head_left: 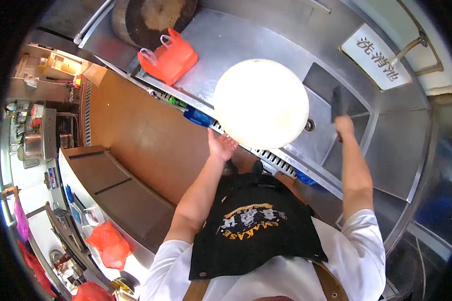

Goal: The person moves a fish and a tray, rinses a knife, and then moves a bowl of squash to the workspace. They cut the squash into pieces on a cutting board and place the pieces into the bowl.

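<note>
A large round white board (pixel 261 103) lies over the steel counter and the left edge of the sink (pixel 386 135). My left hand (pixel 221 145) grips its near rim, palm up, with the fingers going under the board. Over the sink basin, my right hand (pixel 344 125) is closed on the handle of a dark rectangular cleaver (pixel 340 100), whose blade points away from me. My black apron (pixel 251 226) and white sleeves fill the bottom of the view.
An orange plastic bag (pixel 168 57) sits on the counter beside a round wooden chopping block (pixel 153 20). A sign with characters (pixel 376 57) hangs above the sink and its drain (pixel 310 124). Blue items (pixel 198 118) lie under the counter. More orange bags (pixel 108 243) sit lower left.
</note>
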A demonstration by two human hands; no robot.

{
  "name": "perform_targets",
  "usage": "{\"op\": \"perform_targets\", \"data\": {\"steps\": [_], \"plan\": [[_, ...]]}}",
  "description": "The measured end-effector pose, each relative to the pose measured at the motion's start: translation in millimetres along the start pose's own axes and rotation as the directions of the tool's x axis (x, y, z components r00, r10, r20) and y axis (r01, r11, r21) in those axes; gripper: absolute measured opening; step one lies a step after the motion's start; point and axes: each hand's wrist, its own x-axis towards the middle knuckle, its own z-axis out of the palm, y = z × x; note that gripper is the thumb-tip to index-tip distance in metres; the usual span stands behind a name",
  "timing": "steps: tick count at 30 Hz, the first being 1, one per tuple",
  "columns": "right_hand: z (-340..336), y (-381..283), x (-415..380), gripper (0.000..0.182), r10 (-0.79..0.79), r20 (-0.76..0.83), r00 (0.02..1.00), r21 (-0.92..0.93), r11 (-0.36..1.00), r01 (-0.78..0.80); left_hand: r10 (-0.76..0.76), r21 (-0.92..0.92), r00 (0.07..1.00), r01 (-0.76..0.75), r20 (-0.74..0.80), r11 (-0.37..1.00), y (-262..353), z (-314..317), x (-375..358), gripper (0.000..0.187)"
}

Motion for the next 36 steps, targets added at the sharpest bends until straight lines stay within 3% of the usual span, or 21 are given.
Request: {"op": "perform_targets", "data": {"steps": [4, 5, 6, 7, 9, 15, 16, 17, 18, 19, 21, 23, 24, 25, 26, 28, 30, 31, 32, 33, 36], "plan": [[39, -50, -59, 0.028, -0.108, -0.138, 0.985, 0.273, 0.951, 0.142, -0.038, -0.007, 0.999, 0.038, -0.004, 0.999, 7, -1, 6, 0.105], [51, -94, -94, 0.024, -0.169, 0.111, 0.979, 0.360, 0.925, 0.119, -0.043, 0.006, 0.999, 0.043, 0.005, 0.999, 11, -4, 9, 0.104], [81, -125, -112, 0.025, -0.360, 0.047, 0.932, 0.213, 0.915, 0.343, -0.070, 0.026, 0.997, 0.070, 0.018, 0.997, 14, -7, 13, 0.101], [95, -160, -121, 0.028, -0.342, 0.102, 0.934, -0.043, 0.937, 0.348, -0.080, 0.016, 0.997, 0.080, 0.012, 0.997, 18, -5, 12, 0.101], [95, -180, -106, 0.036, -0.245, 0.185, 0.952, -0.048, 0.965, 0.258, -0.116, -0.004, 0.993, 0.116, -0.001, 0.993, 21, 2, 10, 0.101], [13, 35, 25, 0.038, 0.143, -0.348, 0.927, 0.064, 0.990, -0.128, -0.210, 0.054, 0.977, 0.208, 0.041, 0.977, 44, 0, 10, 0.105], [35, 27, 24, 0.037, -0.155, -0.390, 0.908, -0.232, 0.970, 0.067, -0.229, 0.055, 0.971, 0.226, 0.063, 0.973, 49, 0, 17, 0.105], [70, 4, 6, 0.036, -0.438, -0.323, 0.839, -0.513, 0.826, 0.234, -0.252, 0.052, 0.965, 0.249, 0.070, 0.967, 50, -4, 19, 0.104], [59, -106, -72, 0.038, -0.183, -0.224, 0.957, 0.168, 0.960, 0.223, -0.259, 0.092, 0.964, 0.253, 0.059, 0.963, 56, 2, 11, 0.104], [79, -144, -93, 0.039, -0.294, -0.044, 0.955, 0.228, 0.927, 0.296, -0.269, 0.096, 0.961, 0.263, 0.064, 0.960, 57, 1, 12, 0.105], [96, -232, -119, 0.031, -0.159, 0.184, 0.970, -0.247, 0.948, 0.202, -0.278, 0.105, 0.956, 0.269, 0.088, 0.957, 61, 2, 18, 0.106], [92, -202, -90, 0.044, -0.133, 0.045, 0.990, 0.114, 0.985, 0.127, -0.290, 0.082, 0.950, 0.282, 0.113, 0.956, 65, 10, 16, 0.106], [139, -82, -4, 0.038, -0.551, -0.246, 0.798, -0.452, 0.793, 0.408, -0.275, 0.099, 0.953, 0.264, 0.127, 0.960, 68, 15, 14, 0.106], [84, -75, 3, 0.034, 0.177, 0.004, 0.984, 0.023, 0.984, -0.177, -0.266, 0.118, 0.955, 0.251, 0.131, 0.961, 68, 12, 10, 0.107], [42, -58, 1, 0.032, 0.307, -0.187, 0.933, 0.260, 0.932, -0.254, -0.295, 0.070, 0.950, 0.289, 0.099, 0.955, 65, 3, 19, 0.108], [14, -46, 5, 0.033, 0.296, -0.316, 0.901, 0.182, 0.951, -0.249, -0.290, 0.112, 0.952, 0.279, 0.098, 0.954, 73, 5, 22, 0.108], [51, -17, 0, 0.035, -0.035, -0.525, 0.850, 0.117, 0.987, 0.113, -0.301, 0.113, 0.949, 0.291, 0.094, 0.950, 68, -1, 28, 0.106], [50, -94, -45, 0.039, -0.115, -0.308, 0.944, -0.055, 0.993, 0.103, -0.303, 0.103, 0.949, 0.294, 0.087, 0.950, 65, -5, 24, 0.106], [63, -158, -79, 0.041, 0.011, -0.091, 0.996, 0.259, 0.966, 0.013, -0.304, 0.109, 0.949, 0.295, 0.080, 0.949, 67, -8, 20, 0.106], [72, -204, -104, 0.038, -0.137, 0.065, 0.988, 0.237, 0.964, 0.118, -0.294, 0.124, 0.952, 0.283, 0.080, 0.951, 73, -5, 21, 0.105], [110, -261, -94, 0.033, -0.206, 0.061, 0.977, -0.098, 0.972, 0.211, -0.268, 0.118, 0.962, 0.261, 0.047, 0.958, 80, -15, 20, 0.105]]}}
